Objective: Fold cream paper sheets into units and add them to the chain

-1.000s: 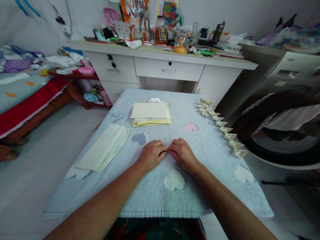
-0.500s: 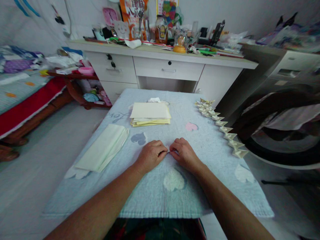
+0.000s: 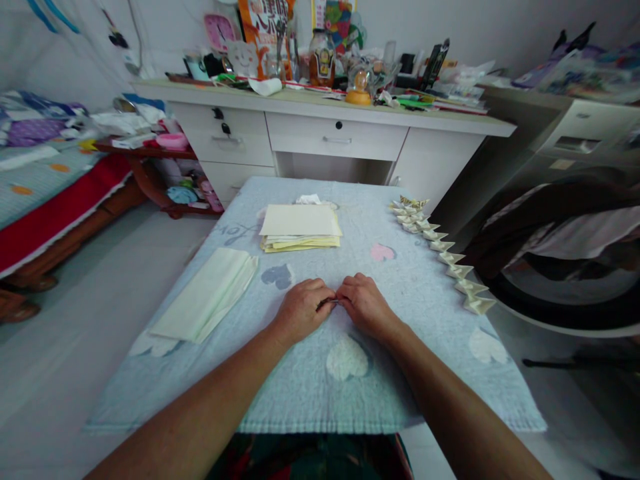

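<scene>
Over the middle of the cloth-covered table (image 3: 310,393), my left hand (image 3: 304,308) and my right hand (image 3: 366,301) meet fingertip to fingertip. Both are closed in a pinch. A thin sliver (image 3: 334,301) shows between them, mostly hidden by the fingers; its kind cannot be made out. Beyond the hands lies a stack of cream and yellow paper sheets (image 3: 299,221). To the left, a pale green folded bundle of paper (image 3: 207,293) rests at a slant. A row of several folded paper pieces (image 3: 450,259) runs along the table's right side.
Behind the table stands a white desk (image 3: 305,130) crowded with a jar (image 3: 321,59) and other items. A front-loading washing machine (image 3: 555,220) is close on the right. A bed (image 3: 55,180) and a low wooden stand (image 3: 150,152) are at left.
My right hand has shifted slightly left, so the fingertips now touch or overlap. My left hand stays nearly in place. The papers on the table have not moved.
</scene>
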A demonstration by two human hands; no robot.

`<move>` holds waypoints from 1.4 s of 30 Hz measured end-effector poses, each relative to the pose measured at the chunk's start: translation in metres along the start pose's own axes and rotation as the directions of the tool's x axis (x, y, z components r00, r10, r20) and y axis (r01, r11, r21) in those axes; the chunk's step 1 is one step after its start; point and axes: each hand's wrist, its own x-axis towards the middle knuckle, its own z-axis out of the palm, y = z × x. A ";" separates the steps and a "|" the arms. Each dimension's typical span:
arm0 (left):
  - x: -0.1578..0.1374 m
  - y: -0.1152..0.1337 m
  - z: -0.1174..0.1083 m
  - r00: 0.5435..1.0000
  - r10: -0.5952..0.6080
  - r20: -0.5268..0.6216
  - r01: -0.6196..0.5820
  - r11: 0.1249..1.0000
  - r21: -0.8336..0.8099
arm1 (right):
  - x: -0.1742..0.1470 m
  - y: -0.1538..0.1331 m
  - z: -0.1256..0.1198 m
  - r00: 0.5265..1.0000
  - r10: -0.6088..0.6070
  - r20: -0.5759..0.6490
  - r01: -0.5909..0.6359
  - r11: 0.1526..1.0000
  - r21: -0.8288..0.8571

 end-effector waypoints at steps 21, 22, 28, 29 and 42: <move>0.004 0.001 -0.003 0.997 -0.074 0.029 0.077 0.990 -0.120 | -0.004 0.012 0.004 0.995 0.058 -0.079 -0.040 0.977 0.208; 0.004 0.001 -0.003 0.997 -0.074 0.030 0.077 0.990 -0.118 | -0.003 0.012 0.005 0.995 0.063 -0.081 -0.046 0.981 0.190; 0.004 0.002 -0.003 0.998 -0.068 0.019 0.069 0.993 -0.098 | -0.001 0.008 0.006 0.996 0.058 -0.064 -0.052 0.995 0.082; 0.005 0.001 -0.003 0.998 -0.068 0.018 0.070 0.993 -0.093 | -0.001 0.006 0.005 0.996 0.063 -0.058 -0.059 0.996 0.061; 0.006 0.004 -0.004 0.995 -0.098 0.019 0.100 0.991 -0.092 | 0.004 0.001 0.000 0.993 0.115 0.026 -0.116 0.993 0.034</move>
